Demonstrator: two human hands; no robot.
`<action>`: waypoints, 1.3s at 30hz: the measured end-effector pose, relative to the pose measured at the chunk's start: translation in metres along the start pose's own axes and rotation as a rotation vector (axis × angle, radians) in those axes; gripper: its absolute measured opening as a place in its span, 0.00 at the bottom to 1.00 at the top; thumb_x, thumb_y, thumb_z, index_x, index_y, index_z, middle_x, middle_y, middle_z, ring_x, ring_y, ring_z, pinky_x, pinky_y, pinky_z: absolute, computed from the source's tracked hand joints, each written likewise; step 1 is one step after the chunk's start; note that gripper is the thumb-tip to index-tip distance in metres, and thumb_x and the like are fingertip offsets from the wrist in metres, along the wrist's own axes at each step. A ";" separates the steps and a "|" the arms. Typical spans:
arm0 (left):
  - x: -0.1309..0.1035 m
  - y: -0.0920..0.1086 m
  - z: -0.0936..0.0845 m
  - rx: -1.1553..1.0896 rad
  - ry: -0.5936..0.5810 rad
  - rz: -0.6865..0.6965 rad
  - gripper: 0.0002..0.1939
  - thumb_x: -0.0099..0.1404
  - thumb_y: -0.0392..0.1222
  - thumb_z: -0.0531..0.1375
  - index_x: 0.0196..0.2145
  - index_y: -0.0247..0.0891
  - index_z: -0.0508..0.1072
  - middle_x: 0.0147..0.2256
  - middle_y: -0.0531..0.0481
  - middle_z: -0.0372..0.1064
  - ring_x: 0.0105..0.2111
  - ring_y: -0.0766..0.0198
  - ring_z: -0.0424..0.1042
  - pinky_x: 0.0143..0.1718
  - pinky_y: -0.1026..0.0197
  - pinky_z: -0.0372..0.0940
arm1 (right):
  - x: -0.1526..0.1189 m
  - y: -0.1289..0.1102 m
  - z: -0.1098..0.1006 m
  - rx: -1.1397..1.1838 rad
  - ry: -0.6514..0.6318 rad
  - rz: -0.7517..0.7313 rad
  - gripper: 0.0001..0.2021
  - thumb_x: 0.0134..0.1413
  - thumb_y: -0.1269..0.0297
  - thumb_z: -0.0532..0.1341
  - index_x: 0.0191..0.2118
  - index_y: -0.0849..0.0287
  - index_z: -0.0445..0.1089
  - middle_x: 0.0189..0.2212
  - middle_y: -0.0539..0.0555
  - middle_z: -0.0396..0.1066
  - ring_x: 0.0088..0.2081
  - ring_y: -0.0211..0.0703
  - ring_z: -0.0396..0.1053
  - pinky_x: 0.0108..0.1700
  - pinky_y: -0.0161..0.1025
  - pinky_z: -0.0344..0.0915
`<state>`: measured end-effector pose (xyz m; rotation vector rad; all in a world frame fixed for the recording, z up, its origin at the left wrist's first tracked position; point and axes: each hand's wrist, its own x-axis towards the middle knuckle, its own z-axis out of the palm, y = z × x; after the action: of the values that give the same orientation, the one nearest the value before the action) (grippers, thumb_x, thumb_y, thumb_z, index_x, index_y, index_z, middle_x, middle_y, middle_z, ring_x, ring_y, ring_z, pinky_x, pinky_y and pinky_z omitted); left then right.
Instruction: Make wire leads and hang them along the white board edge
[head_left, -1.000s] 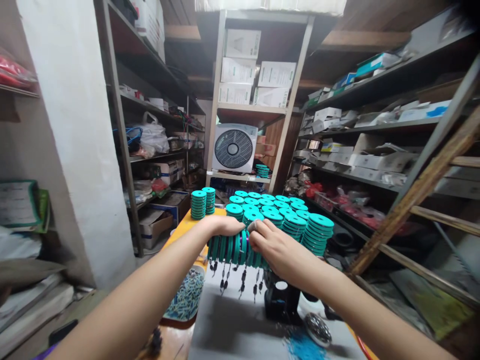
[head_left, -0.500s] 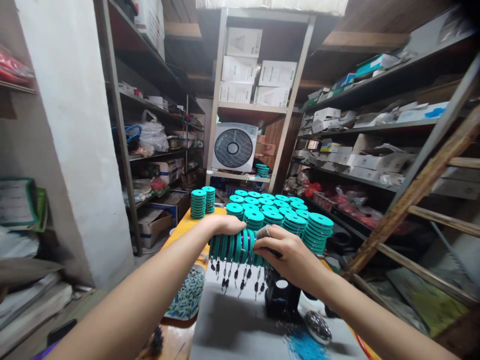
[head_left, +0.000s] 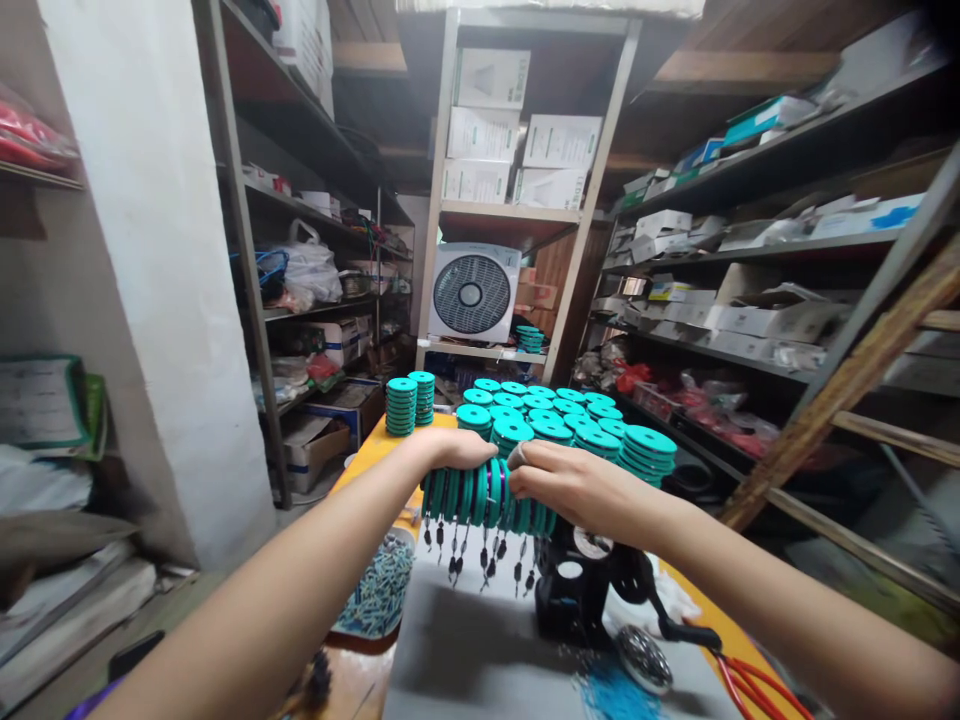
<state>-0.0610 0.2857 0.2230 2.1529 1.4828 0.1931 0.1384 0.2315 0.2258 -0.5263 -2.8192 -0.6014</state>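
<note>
A row of teal spools, turned on edge, is held up over the work surface. Dark little weights on short lines dangle from its underside. My left hand lies across the top left of the row and grips it; most of its fingers are hidden behind. At the right part of the row, my right hand has its fingers curled and pressed onto the spools. Just below that hand stands a black machine with a crank handle. Behind the hands, more teal spools rise in stacks.
Two further spool stacks stand at the table's far left. A tray of small bluish pieces sits left of the grey board. Right of it are a round metal piece, blue strips and an orange cable. A box fan faces me.
My right hand has turned and its fingers have curled in more on the spools, with the forearm higher. More of the black machine and its crank shows. My left hand keeps its hold.
</note>
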 end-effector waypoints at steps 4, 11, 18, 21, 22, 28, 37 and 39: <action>-0.001 0.001 0.000 0.001 -0.040 -0.023 0.27 0.65 0.57 0.46 0.51 0.33 0.65 0.54 0.40 0.59 0.52 0.57 0.62 0.55 0.46 0.54 | -0.006 0.000 0.006 -0.061 0.090 -0.025 0.13 0.61 0.70 0.46 0.42 0.61 0.66 0.38 0.54 0.59 0.39 0.28 0.55 0.41 0.27 0.57; 0.001 0.000 0.000 0.004 -0.052 -0.041 0.29 0.65 0.58 0.45 0.53 0.33 0.64 0.56 0.40 0.57 0.54 0.57 0.60 0.56 0.46 0.53 | -0.026 -0.024 0.025 -0.060 0.375 0.059 0.14 0.57 0.68 0.55 0.48 0.60 0.67 0.44 0.53 0.61 0.48 0.34 0.56 0.50 0.34 0.62; -0.002 0.003 0.000 0.005 -0.063 -0.018 0.29 0.65 0.59 0.44 0.50 0.33 0.66 0.53 0.40 0.61 0.51 0.58 0.63 0.55 0.47 0.54 | -0.024 -0.043 0.040 0.019 0.453 0.262 0.19 0.56 0.68 0.55 0.54 0.57 0.64 0.45 0.55 0.60 0.50 0.36 0.56 0.53 0.38 0.61; 0.000 0.002 0.000 0.024 -0.051 -0.013 0.29 0.65 0.59 0.44 0.51 0.32 0.65 0.54 0.40 0.59 0.53 0.57 0.61 0.57 0.46 0.51 | -0.019 -0.042 0.042 0.162 0.533 0.301 0.16 0.56 0.71 0.55 0.50 0.55 0.67 0.41 0.54 0.62 0.45 0.32 0.57 0.48 0.33 0.61; 0.000 0.002 0.000 0.030 -0.048 -0.013 0.29 0.65 0.59 0.44 0.51 0.32 0.65 0.55 0.40 0.59 0.53 0.57 0.61 0.57 0.46 0.51 | -0.017 -0.040 0.041 0.199 0.548 0.305 0.14 0.56 0.71 0.55 0.48 0.55 0.68 0.40 0.54 0.63 0.44 0.31 0.57 0.46 0.32 0.61; -0.002 0.003 -0.001 0.042 -0.048 -0.039 0.30 0.65 0.59 0.44 0.51 0.32 0.65 0.54 0.40 0.59 0.53 0.57 0.61 0.56 0.46 0.52 | -0.014 -0.018 0.029 0.383 0.388 0.227 0.12 0.58 0.72 0.51 0.42 0.57 0.70 0.40 0.53 0.62 0.44 0.28 0.57 0.47 0.29 0.58; 0.002 0.003 -0.003 0.030 -0.073 -0.029 0.28 0.65 0.58 0.46 0.50 0.32 0.65 0.53 0.40 0.60 0.52 0.57 0.61 0.56 0.46 0.53 | -0.011 -0.022 0.007 0.443 0.355 0.239 0.11 0.59 0.68 0.52 0.42 0.56 0.71 0.41 0.53 0.62 0.45 0.27 0.57 0.48 0.29 0.58; 0.001 0.004 -0.004 0.022 -0.092 -0.033 0.26 0.65 0.56 0.47 0.48 0.32 0.67 0.51 0.40 0.62 0.51 0.58 0.63 0.54 0.46 0.55 | -0.005 -0.031 0.012 0.376 0.370 0.290 0.10 0.59 0.66 0.54 0.43 0.56 0.70 0.41 0.53 0.62 0.45 0.29 0.57 0.48 0.31 0.58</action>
<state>-0.0586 0.2870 0.2284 2.1231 1.4733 0.0655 0.1295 0.2092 0.2028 -0.6530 -2.3631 -0.0923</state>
